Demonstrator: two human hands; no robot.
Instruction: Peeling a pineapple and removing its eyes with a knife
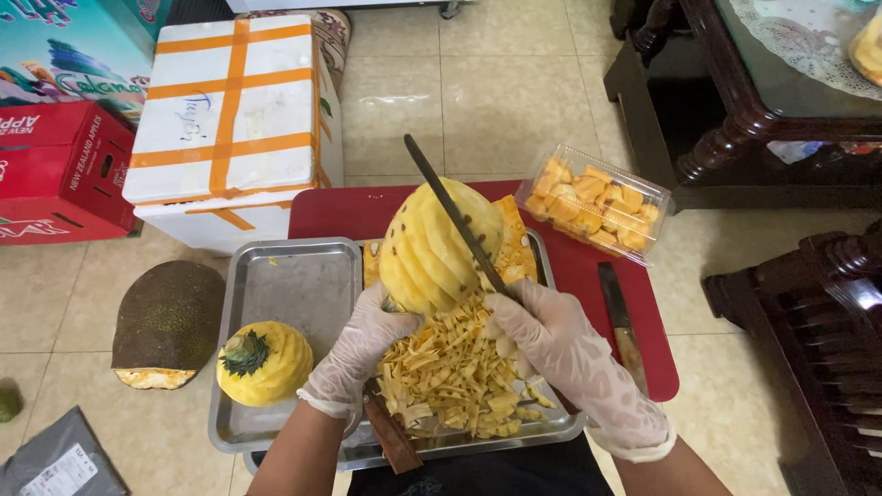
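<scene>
My left hand point(360, 344), in a clear glove, grips the bottom of a peeled yellow pineapple point(432, 248) and holds it tilted over a metal tray point(551, 424). In my gloved right hand point(551, 344) is a long thin knife point(450, 211), its blade lying diagonally across the pineapple's side along a spiral groove. A heap of yellow peel strips point(455, 372) lies in the tray under both hands. A second peeled pineapple point(264, 363) with a short green crown sits in the left metal tray point(294, 285).
Both trays rest on a red table point(340, 211) with a clear box of cut fruit point(595, 204) and another knife point(620, 317). A cut jackfruit point(165, 321), a white taped foam box point(230, 119) and red cartons point(60, 170) stand on the tiled floor. Dark wooden furniture point(735, 110) is at right.
</scene>
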